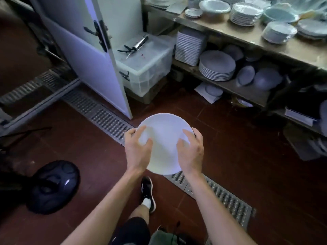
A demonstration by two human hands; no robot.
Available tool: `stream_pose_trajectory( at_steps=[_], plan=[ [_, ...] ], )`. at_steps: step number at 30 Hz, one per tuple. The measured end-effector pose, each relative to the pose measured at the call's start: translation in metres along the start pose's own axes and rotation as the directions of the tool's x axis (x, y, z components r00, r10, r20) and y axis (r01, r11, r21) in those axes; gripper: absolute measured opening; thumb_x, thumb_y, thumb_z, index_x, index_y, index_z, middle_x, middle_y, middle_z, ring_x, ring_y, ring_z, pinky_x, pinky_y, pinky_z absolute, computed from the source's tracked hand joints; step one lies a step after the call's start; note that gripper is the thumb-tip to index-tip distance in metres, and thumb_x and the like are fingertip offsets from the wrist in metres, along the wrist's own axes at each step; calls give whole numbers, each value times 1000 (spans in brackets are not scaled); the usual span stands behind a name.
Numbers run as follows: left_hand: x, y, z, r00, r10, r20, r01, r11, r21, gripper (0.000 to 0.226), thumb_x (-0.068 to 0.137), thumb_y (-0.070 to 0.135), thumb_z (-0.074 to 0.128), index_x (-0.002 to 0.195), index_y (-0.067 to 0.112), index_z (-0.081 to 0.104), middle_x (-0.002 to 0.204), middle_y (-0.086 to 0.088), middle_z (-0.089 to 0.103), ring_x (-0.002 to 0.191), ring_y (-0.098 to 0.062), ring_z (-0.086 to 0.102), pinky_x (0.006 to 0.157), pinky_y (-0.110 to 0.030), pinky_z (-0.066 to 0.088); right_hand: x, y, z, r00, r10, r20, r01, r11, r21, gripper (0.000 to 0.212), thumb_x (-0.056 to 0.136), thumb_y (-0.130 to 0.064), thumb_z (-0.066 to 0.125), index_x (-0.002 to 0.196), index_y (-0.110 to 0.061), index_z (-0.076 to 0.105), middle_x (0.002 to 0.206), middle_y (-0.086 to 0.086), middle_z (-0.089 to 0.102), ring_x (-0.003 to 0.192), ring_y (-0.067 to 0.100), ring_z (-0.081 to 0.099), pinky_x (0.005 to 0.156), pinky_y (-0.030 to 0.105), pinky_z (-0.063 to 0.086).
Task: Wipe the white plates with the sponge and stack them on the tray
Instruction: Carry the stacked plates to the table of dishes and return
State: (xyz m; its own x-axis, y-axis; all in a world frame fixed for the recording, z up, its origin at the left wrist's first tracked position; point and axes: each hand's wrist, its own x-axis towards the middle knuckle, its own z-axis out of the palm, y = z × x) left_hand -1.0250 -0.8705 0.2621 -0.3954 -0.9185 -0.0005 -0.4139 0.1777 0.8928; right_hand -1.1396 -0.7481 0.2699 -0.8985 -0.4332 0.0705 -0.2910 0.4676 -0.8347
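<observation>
L hand (137, 150) grips white plate (163, 138) at its left rim, thumb curled over top; plate sits mid-air btwn both hands, tilted. R hand (191, 151) grips right rim likewise. No sponge or tray in view; shelf stacks (216, 68) lie up-right.

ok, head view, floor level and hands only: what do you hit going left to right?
Dark domed object on the floor → left hand → white plate, held at both edges → right hand. The black shoe lies below the hands, so I leave it out of the order.
</observation>
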Motion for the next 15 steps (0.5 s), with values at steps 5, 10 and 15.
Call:
stream_pose_trajectory(
  at_steps=[5, 10, 15],
  plan=[
    [69, 27, 72, 988, 81, 128, -74, 996, -53, 42, 89, 19, 66, 127, 37, 62, 119, 10, 40, 107, 20, 40, 76, -2, 38, 82, 16, -10, 993, 25, -114, -29, 999, -39, 35, 91, -13, 57, 124, -21, 65, 146, 2, 45, 129, 19, 46, 97, 27, 39],
    [142, 63, 132, 965, 118, 233, -102, 992, -80, 43, 87, 23, 66, 128, 38, 62, 118, 13, 39, 105, 12, 45, 82, -15, 43, 162, 20, -18, 977, 60, -203, -77, 994, -79, 34, 93, -14, 55, 125, -22, 64, 146, 1, 43, 128, 19, 46, 96, 31, 44],
    [196, 108, 187, 920, 192, 340, -175, 981, -81, 45, 86, 21, 67, 128, 37, 62, 118, 13, 39, 107, 17, 44, 81, -12, 40, 229, 26, -37, 943, 126, -309, -149, 987, -53, 32, 92, -12, 56, 121, -21, 64, 142, 2, 45, 121, 20, 49, 88, 27, 40]
  ],
)
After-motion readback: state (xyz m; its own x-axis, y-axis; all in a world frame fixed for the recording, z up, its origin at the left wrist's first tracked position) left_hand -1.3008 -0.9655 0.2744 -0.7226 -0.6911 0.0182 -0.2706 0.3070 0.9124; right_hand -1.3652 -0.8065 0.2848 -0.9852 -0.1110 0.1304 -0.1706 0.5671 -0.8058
